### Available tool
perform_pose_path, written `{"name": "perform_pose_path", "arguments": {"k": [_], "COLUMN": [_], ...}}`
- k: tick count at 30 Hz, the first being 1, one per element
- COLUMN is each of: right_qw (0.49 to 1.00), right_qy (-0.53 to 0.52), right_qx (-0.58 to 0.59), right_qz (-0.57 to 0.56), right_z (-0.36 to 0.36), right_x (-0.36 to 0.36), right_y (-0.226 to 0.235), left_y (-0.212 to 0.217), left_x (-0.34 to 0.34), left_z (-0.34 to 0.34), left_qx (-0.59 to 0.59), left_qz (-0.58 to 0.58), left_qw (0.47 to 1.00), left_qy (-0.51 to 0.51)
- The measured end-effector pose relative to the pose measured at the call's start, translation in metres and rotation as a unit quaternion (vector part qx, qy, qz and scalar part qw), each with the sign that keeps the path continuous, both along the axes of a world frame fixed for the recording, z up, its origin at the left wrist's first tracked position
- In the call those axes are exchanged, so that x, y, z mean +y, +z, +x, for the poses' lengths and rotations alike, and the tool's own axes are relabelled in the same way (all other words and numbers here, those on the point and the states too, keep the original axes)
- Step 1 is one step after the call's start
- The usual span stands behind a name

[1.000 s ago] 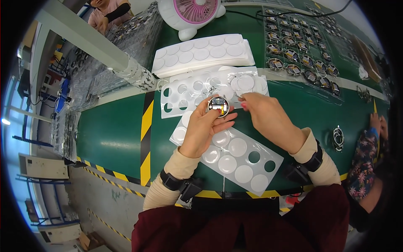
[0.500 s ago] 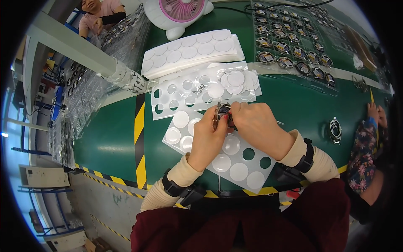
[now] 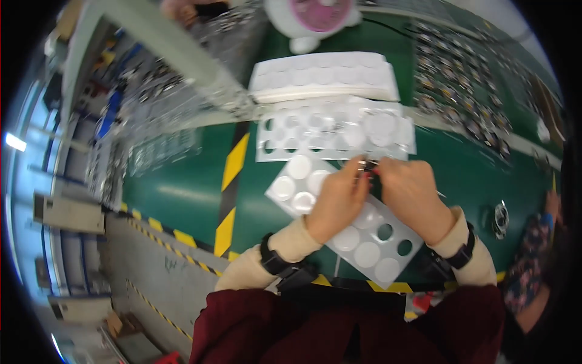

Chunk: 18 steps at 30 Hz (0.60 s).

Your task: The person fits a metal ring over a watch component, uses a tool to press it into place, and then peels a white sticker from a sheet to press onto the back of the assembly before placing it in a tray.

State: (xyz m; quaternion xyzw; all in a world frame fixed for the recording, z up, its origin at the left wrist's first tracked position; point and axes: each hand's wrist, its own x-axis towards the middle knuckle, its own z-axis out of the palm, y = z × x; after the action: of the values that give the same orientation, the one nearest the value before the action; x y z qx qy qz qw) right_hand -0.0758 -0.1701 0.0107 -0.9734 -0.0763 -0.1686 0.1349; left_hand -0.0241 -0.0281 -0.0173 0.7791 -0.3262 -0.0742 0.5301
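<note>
Between my two hands is a small round metal-rimmed electronic part (image 3: 365, 165), tilted and blurred so its face hardly shows. My left hand (image 3: 337, 203) is closed on its left side with thumb and fingers. At its right edge, the bent fingers of my right hand (image 3: 415, 189) are pressed together; the fingertips are partly hidden. Below both hands lies a slanted backing sheet of round white stickers (image 3: 367, 255), with a couple of holes where the green table shows. Just beyond is a clear sheet with punched holes (image 3: 280, 150), bearing a pile of loose white discs (image 3: 383, 126).
Behind the sheets sits a stack of white disc sheets (image 3: 324, 76), with a white and pink fan (image 3: 321, 18) farther back. Trays of similar round parts (image 3: 451, 85) fill the back right. A single ring-shaped part (image 3: 501, 219) rests at right, near another person's sleeve (image 3: 526, 267).
The whole view has shifted, so the table's things appear farther right. The part is turned more edge-on between my fingers, and both hands remain on it.
</note>
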Motion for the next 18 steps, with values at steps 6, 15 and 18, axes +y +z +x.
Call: {"name": "perform_pose_path", "arguments": {"k": [6,15,18], "right_qw": [0.999,0.998,0.996], "right_qy": [0.049,0.0,-0.023], "right_qx": [-0.008,-0.02,-0.025], "right_qz": [0.01,-0.061,-0.079], "right_z": [-0.001,-0.005,-0.008], "right_x": [-0.007,0.009,0.01], "right_y": [0.009,0.018,0.02], "left_y": [0.001,0.007,0.008], "left_x": [0.007,0.006,0.004], "left_z": [-0.001,0.005,0.004], "left_qx": [-0.032,-0.087,-0.102], "left_qz": [-0.03,-0.045,-0.045], "left_qw": [0.999,0.995,0.994], "left_qy": [-0.009,-0.005,0.001]}}
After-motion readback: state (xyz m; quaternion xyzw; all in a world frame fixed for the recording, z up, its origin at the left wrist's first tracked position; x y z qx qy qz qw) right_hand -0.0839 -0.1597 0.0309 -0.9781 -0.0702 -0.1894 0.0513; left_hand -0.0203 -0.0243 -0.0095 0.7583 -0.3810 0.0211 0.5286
